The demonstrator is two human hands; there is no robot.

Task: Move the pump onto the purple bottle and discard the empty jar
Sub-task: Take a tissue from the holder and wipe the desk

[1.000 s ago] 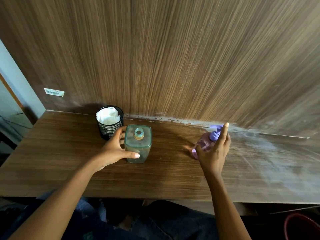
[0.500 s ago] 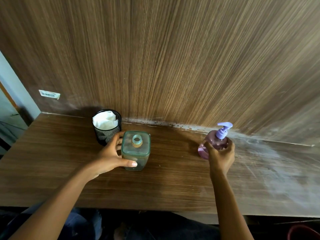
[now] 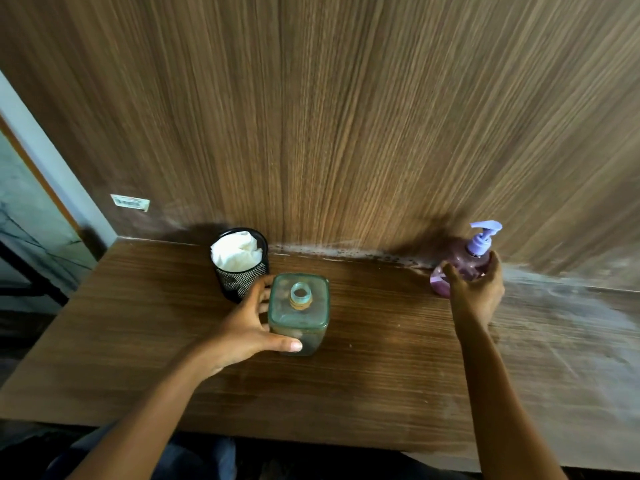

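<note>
Left hand (image 3: 247,327) curls round the green jar (image 3: 298,313), upright mid-worktop (image 3: 381,375), neck uncapped. Right hand (image 3: 476,291) wraps the purple bottle (image 3: 460,268), pump (image 3: 482,239) fitted, well right of the jar. Mesh cup (image 3: 242,268) stands just behind-left of the jar.

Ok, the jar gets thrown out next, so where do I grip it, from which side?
By the flat walls of the jar, from its left, as the left hand does: thumb on the near face, fingers on the far one. It stands upright; the narrow neck offers less hold.
</note>
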